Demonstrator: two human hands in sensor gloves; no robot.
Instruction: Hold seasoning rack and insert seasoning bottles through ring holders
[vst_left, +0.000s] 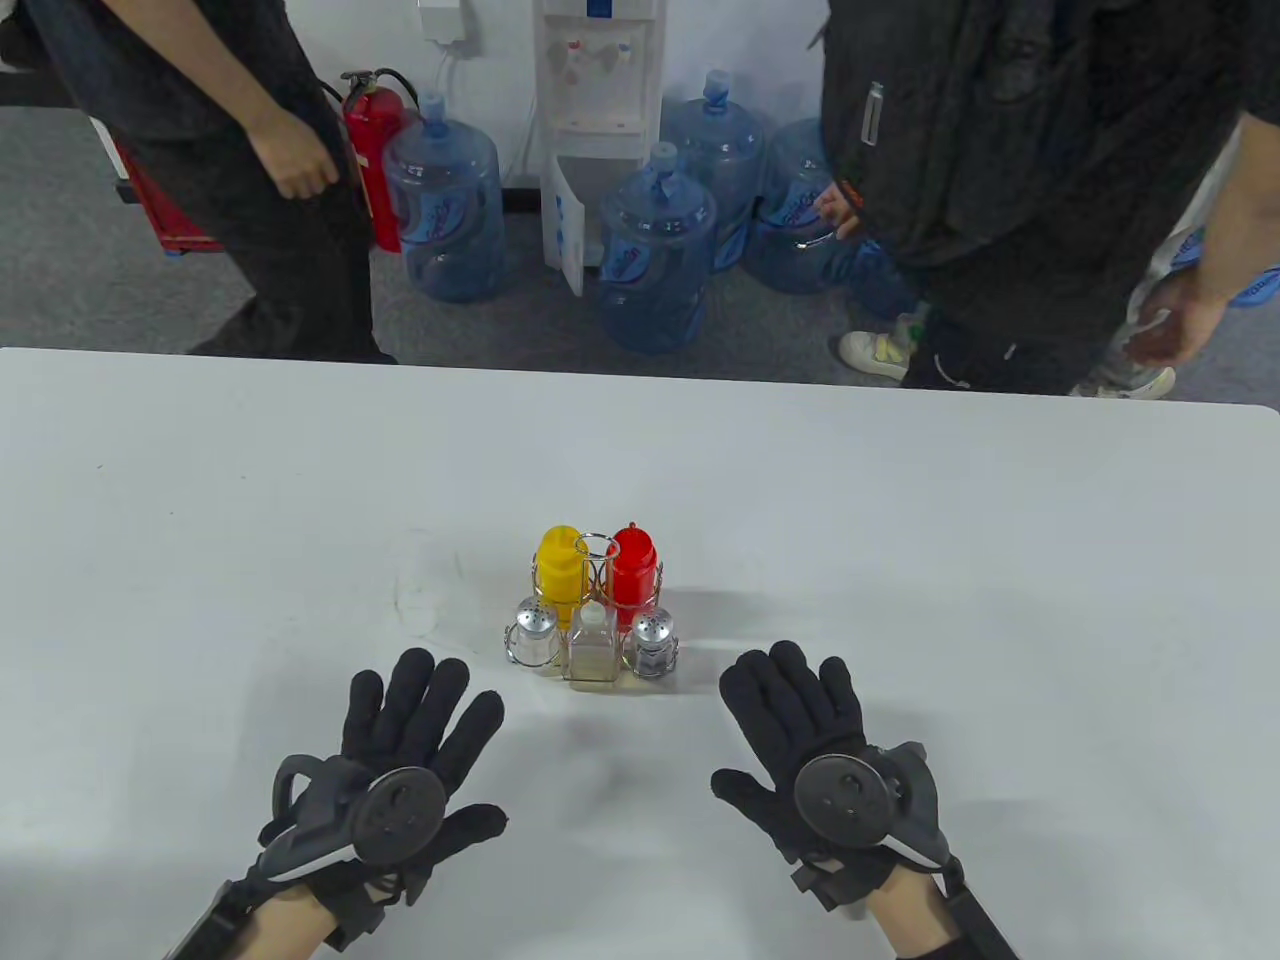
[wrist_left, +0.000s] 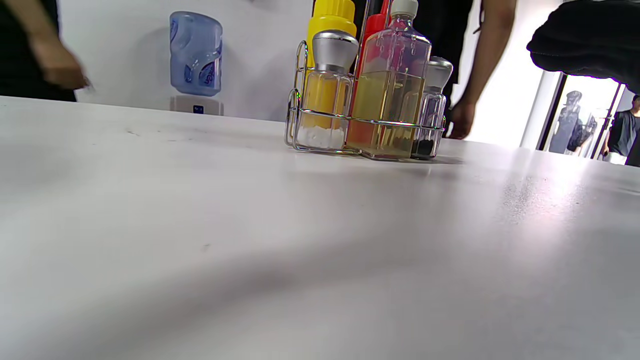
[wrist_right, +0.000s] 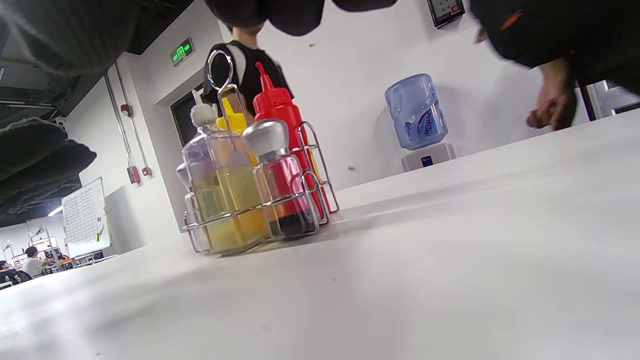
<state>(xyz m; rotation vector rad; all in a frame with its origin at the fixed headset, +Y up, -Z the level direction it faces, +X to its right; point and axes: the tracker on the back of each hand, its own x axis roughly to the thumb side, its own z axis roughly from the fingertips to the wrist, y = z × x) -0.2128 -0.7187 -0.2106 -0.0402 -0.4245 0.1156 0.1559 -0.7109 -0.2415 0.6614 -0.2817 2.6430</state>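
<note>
A chrome wire seasoning rack (vst_left: 597, 548) stands on the white table (vst_left: 900, 520) at its middle. In its rings sit a yellow squeeze bottle (vst_left: 560, 568), a red squeeze bottle (vst_left: 633, 566), a clear oil bottle (vst_left: 594, 645), a salt shaker (vst_left: 535, 628) and a pepper shaker (vst_left: 653, 638). The rack also shows in the left wrist view (wrist_left: 365, 122) and the right wrist view (wrist_right: 260, 205). My left hand (vst_left: 410, 740) lies flat and open, fingers spread, near-left of the rack. My right hand (vst_left: 800, 730) lies flat and open, near-right of it. Neither touches the rack.
Two people stand beyond the table's far edge (vst_left: 640, 365). Blue water jugs (vst_left: 655, 260), a water dispenser (vst_left: 597, 100) and a red fire extinguisher (vst_left: 375, 150) stand on the floor behind.
</note>
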